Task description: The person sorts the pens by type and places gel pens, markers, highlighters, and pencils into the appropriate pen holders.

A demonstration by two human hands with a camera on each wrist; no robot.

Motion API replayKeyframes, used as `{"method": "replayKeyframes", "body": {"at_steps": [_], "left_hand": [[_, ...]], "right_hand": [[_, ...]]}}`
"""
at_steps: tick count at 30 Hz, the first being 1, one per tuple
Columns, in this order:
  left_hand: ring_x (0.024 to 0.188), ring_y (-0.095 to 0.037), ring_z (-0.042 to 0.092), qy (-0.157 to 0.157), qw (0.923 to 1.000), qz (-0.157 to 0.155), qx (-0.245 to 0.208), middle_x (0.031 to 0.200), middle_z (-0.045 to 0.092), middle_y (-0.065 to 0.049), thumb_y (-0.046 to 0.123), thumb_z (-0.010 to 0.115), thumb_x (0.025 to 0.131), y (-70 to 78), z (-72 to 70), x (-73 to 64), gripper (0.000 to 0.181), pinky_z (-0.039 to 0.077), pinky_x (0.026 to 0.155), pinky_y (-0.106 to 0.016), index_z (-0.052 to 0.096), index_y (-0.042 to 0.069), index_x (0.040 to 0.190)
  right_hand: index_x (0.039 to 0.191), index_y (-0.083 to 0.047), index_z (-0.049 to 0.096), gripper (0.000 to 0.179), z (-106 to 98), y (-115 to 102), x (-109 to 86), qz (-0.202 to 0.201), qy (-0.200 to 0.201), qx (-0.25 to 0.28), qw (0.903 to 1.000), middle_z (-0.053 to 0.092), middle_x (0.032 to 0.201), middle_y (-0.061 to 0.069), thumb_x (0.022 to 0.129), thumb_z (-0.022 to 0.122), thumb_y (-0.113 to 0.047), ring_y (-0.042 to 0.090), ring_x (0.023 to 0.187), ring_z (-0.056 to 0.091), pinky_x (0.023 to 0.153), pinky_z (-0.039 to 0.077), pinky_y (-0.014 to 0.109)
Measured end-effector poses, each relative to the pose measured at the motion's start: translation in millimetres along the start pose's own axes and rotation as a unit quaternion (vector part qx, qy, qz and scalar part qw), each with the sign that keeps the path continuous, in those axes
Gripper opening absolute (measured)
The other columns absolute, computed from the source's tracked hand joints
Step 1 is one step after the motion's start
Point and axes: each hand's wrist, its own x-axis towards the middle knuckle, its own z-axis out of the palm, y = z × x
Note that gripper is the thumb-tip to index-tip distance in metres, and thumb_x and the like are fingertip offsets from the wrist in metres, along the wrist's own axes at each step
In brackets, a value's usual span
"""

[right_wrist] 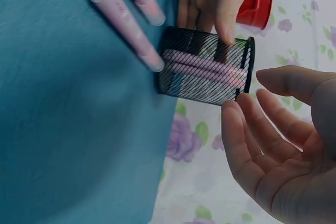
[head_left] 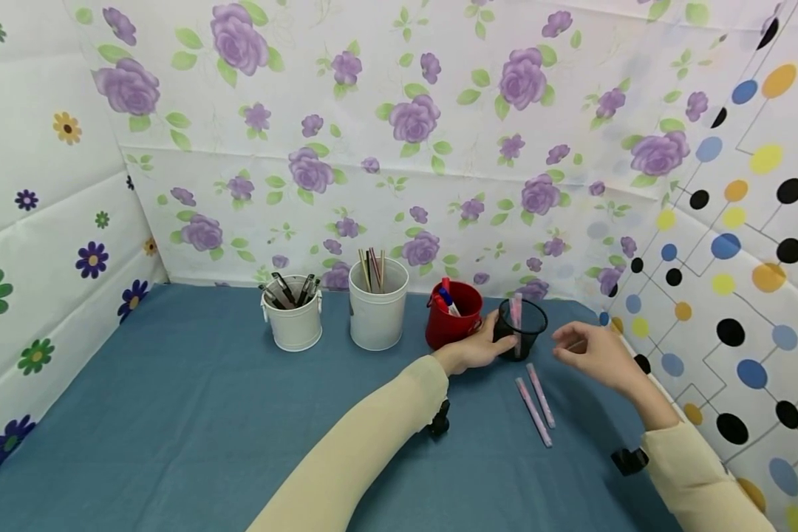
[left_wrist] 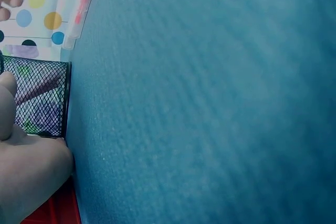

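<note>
My left hand (head_left: 476,347) grips a black mesh pen cup (head_left: 533,323) by its left side, thumb across the front and fingers behind. Pink pens (right_wrist: 202,69) stand inside the cup, visible through the mesh in the right wrist view. To the right of the cup, my right hand (head_left: 595,356) hovers with fingers loosely bent and nothing between them; in the right wrist view its fingertips are close to the cup's rim. Two more pink pens, a left one (head_left: 534,412) and a right one (head_left: 541,396), lie side by side on the cloth in front of the cup.
Left of the mesh cup stands a red bucket (head_left: 437,330) with markers, close by my left hand. Farther left are a tall white bucket (head_left: 376,323) with thin sticks and a short white bucket (head_left: 295,329) with dark pens. Patterned cloth walls (head_left: 386,214) enclose the blue-covered table (head_left: 193,414).
</note>
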Motion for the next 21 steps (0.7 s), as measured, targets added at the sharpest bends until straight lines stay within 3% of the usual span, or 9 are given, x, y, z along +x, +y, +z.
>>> {"method": "replayKeyframes", "body": {"at_steps": [13,18,21], "left_hand": [[0.165,-0.016,0.0,0.005,1.0,0.0,0.0,0.178,-0.001,0.011,0.055,0.054,0.109,-1.9,0.2,2.9,0.085,0.011,0.135,-0.053,0.0,0.034,0.172],[0.165,-0.016,0.0,0.005,1.0,-0.004,0.002,0.178,-0.001,0.012,0.055,0.054,0.109,-3.7,0.1,7.7,0.086,0.012,0.135,-0.053,-0.001,0.035,0.172],[0.165,-0.019,0.001,0.003,1.0,0.002,0.003,0.179,-0.001,0.008,0.055,0.054,0.109,-0.3,-0.5,1.1,0.086,0.013,0.134,-0.055,0.0,0.033,0.172]], "right_hand": [[0.121,-0.005,0.073,0.025,13.4,13.1,-19.9,0.019,-0.029,-0.019,0.9992,0.074,0.097,0.0,0.1,0.077,-0.018,0.016,0.085,0.072,0.065,0.059,0.029],[0.12,-0.002,0.073,0.026,28.0,10.9,-29.3,0.02,-0.045,-0.015,0.9987,0.072,0.091,-0.001,0.098,0.078,-0.016,0.014,0.074,0.07,0.058,0.057,0.028],[0.119,-0.002,0.073,0.025,36.0,5.0,-34.9,0.017,-0.056,-0.013,0.9982,0.071,0.088,-0.002,0.098,0.078,-0.015,0.011,0.067,0.067,0.055,0.056,0.027]]}}
